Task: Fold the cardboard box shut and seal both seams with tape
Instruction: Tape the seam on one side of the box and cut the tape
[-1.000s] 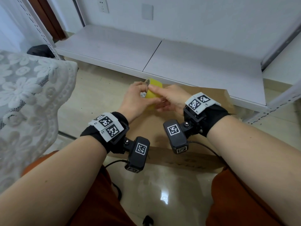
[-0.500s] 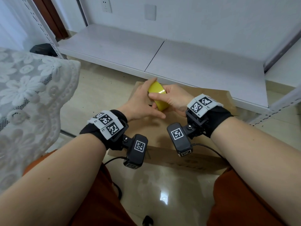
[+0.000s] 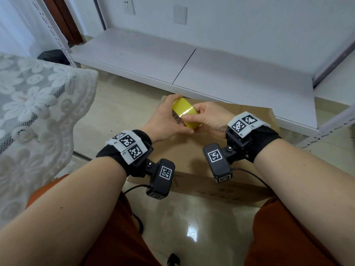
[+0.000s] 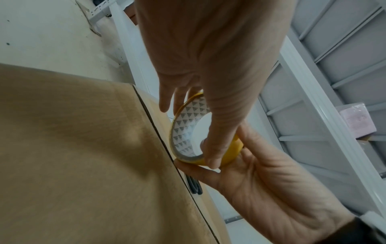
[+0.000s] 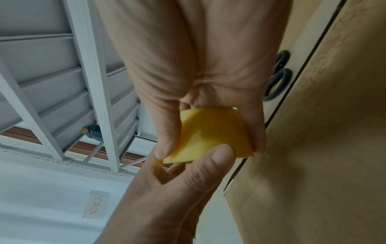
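Note:
A yellow tape roll (image 3: 184,112) is held above the far-left part of the brown cardboard box (image 3: 194,150), which lies on the floor between my knees. My left hand (image 3: 173,117) grips the roll from the left, thumb across its open side (image 4: 211,158). My right hand (image 3: 194,120) grips it from the right, thumb on the yellow band. In the left wrist view the roll's patterned core (image 4: 185,130) shows. The right wrist view shows the roll (image 5: 211,133) pinched between my right fingers. The box's flaps lie flat, with a dark seam (image 4: 165,142) between them.
Black scissors (image 5: 277,77) lie on the box top beside the seam, under my hands. A low white shelf (image 3: 211,73) runs just behind the box. A lace-covered surface (image 3: 34,116) stands at the left, a rack post (image 3: 334,121) at the right. Glossy floor lies in front.
The roll has been turned in my hands and lifted slightly. My left fingers went from picking at its top edge to wrapping round it. The view has shifted a little.

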`<act>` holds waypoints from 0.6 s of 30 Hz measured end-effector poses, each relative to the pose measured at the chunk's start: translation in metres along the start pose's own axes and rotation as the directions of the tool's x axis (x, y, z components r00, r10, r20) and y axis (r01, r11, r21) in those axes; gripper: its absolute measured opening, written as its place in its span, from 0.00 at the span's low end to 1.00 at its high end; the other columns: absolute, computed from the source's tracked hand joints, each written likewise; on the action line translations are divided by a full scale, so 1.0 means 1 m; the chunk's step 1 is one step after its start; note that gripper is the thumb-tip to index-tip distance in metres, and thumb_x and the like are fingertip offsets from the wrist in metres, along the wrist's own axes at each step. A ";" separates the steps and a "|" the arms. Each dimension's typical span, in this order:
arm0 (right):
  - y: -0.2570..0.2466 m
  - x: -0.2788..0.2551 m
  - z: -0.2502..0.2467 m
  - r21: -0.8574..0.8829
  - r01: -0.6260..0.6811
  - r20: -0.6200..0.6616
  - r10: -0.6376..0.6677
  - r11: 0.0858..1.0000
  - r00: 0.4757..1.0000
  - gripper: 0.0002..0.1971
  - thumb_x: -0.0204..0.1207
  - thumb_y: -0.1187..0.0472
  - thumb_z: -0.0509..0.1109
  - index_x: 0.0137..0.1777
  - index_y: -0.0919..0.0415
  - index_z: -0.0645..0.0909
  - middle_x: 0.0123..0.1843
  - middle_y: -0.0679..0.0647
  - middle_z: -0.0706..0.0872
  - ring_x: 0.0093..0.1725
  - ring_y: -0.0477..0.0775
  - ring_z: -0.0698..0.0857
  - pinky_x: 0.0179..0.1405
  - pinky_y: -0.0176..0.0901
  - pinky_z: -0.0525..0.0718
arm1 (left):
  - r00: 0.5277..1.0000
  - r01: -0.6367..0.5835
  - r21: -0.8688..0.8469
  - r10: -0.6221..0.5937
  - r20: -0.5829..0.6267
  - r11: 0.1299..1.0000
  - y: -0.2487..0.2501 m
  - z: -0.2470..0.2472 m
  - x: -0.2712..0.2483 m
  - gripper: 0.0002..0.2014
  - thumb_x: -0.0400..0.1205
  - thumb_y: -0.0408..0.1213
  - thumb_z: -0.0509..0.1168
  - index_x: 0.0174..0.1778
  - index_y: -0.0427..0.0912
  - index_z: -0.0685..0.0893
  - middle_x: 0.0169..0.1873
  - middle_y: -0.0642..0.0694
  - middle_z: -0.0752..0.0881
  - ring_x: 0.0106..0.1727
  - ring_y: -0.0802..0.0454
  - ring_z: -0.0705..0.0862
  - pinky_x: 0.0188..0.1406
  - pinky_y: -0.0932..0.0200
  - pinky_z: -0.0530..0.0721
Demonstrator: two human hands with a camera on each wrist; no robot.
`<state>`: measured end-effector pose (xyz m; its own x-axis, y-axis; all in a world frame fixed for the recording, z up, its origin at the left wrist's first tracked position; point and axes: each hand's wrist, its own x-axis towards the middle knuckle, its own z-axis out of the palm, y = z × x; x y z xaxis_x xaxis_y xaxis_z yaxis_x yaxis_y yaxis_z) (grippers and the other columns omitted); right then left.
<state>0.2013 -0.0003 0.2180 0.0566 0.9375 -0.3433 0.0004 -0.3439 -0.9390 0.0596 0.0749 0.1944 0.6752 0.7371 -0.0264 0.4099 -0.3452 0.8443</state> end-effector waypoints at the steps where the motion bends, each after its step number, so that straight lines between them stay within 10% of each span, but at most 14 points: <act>1: 0.000 0.000 0.001 0.003 0.006 -0.020 -0.006 1.000 1.000 0.03 0.77 0.66 0.70 0.47 0.66 0.82 0.40 0.60 0.87 0.35 0.49 0.86 0.37 0.41 0.85 | 1.000 -0.001 0.000 0.001 -0.005 1.000 0.000 0.000 0.000 0.49 0.60 0.39 0.84 0.76 0.48 0.65 0.59 0.46 0.79 0.60 0.49 0.80 0.61 0.50 0.82; 7: 0.001 0.006 0.002 0.060 0.007 -0.048 -0.004 0.998 0.999 0.13 0.84 0.57 0.62 0.54 0.67 0.82 0.47 0.63 0.88 0.45 0.57 0.87 0.56 0.60 0.84 | 0.999 0.033 -0.010 -0.033 -0.036 0.999 -0.001 -0.002 0.001 0.49 0.61 0.41 0.84 0.76 0.50 0.65 0.60 0.50 0.78 0.58 0.52 0.80 0.59 0.56 0.81; 18: 0.002 0.004 -0.008 0.087 0.022 -0.015 -0.021 0.996 1.000 0.07 0.80 0.65 0.66 0.55 0.63 0.83 0.45 0.59 0.85 0.43 0.56 0.84 0.51 0.62 0.83 | 0.989 0.142 -0.125 -0.146 -0.019 0.982 -0.006 -0.001 0.002 0.48 0.61 0.42 0.84 0.74 0.49 0.66 0.61 0.48 0.78 0.62 0.51 0.80 0.65 0.51 0.80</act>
<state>0.2093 0.0025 0.2143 0.0712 0.9435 -0.3237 -0.0849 -0.3176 -0.9444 0.0580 0.0794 0.1902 0.5962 0.7907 -0.1390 0.4217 -0.1611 0.8923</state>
